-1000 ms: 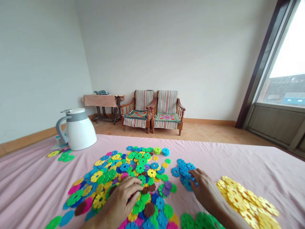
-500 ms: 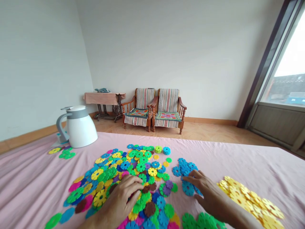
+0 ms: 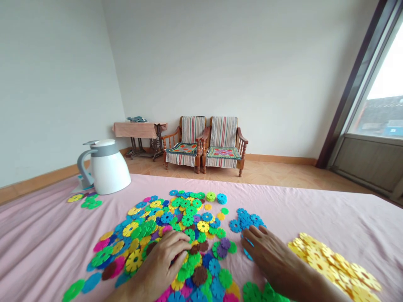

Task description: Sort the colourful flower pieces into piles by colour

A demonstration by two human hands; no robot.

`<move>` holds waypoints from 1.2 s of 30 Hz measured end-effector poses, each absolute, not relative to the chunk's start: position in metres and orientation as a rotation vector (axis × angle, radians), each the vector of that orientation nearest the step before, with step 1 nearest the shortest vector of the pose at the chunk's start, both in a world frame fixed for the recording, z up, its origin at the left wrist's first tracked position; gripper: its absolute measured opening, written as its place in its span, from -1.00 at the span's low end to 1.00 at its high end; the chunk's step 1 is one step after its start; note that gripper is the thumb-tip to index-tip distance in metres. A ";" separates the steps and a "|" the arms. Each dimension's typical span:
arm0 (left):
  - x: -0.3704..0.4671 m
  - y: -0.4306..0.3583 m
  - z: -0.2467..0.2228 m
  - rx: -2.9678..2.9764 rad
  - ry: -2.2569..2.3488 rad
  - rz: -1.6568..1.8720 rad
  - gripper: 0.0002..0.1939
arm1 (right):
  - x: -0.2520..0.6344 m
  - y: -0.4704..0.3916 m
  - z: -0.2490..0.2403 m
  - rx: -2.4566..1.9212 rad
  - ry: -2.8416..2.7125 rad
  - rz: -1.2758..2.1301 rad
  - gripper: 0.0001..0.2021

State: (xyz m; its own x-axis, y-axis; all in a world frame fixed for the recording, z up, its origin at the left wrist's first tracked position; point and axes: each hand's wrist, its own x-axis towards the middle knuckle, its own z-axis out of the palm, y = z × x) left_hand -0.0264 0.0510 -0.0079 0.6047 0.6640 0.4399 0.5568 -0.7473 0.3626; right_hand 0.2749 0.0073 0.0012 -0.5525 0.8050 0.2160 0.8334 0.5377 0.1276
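Many flower-shaped plastic discs in mixed colours (image 3: 134, 261) lie in a wide heap on the pink cloth. My left hand (image 3: 168, 256) rests on the middle of this heap, fingers curled and close together; whatever is under its fingertips is hidden. My right hand (image 3: 267, 251) lies palm down over the near part of the blue disc pile (image 3: 244, 220), its fingers stretched forward and partly covering the discs. Green discs (image 3: 252, 291) sit near my right wrist at the bottom edge. Yellow discs (image 3: 333, 264) form a pile to the right of my right forearm.
A white and grey jug (image 3: 110, 167) stands at the cloth's back left, with a few green discs (image 3: 91, 202) in front. Small lime (image 3: 210, 196) and blue stacks (image 3: 221, 198) stand behind the heap. Two wooden armchairs (image 3: 224, 144) are beyond the table.
My right hand has flattened and moved slightly, now covering more of the near blue discs. My left hand stays nearly where it was. The view has shifted a little.
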 end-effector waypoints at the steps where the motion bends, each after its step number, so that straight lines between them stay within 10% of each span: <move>1: -0.026 0.051 -0.008 2.641 1.012 0.849 -0.77 | 0.275 0.006 0.002 -1.432 -2.637 -0.315 -0.69; 36: -0.025 0.048 -0.005 2.593 1.055 0.806 -0.76 | 0.258 0.194 -0.055 -1.686 -1.764 0.064 -0.72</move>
State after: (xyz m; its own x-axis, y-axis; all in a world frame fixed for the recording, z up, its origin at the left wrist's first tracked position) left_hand -0.0252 0.0483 -0.0053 0.5900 0.6989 0.4042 0.5736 -0.7152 0.3994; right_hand 0.2583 0.1943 -0.0555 0.0774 0.8976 0.4339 0.8638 0.1570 -0.4788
